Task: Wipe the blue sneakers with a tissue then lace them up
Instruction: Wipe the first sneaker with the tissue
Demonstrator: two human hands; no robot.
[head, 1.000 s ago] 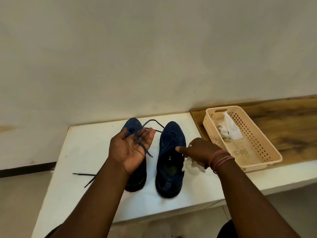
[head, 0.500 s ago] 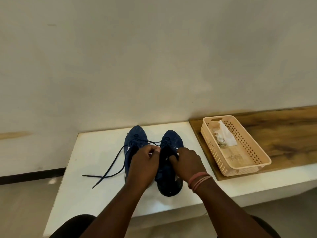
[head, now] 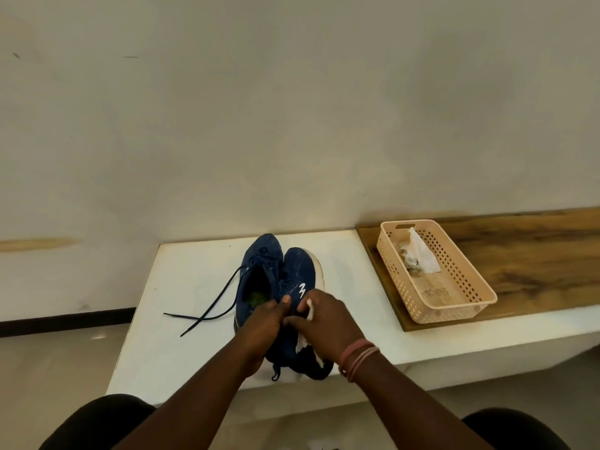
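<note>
- Both hands have dropped the lace and closed in on the right sneaker (head: 297, 280), now tipped on its side against the left sneaker (head: 259, 271) on the white worktop (head: 181, 287).
- Left hand (head: 266, 323) grips the collar; right hand (head: 324, 316) pinches a crumpled white tissue (head: 310, 311) against the shoe.
- Looks like the wiping step; lacing comes next, since the dark lace (head: 211, 306) lies loose.
- Soft knit upper, white rubbery sole; perforated plastic basket (head: 454, 287) holds used tissue.

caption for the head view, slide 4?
Both hands grip the tilted right sneaker, tissue in the right; left sneaker's lace trails loose.
</note>
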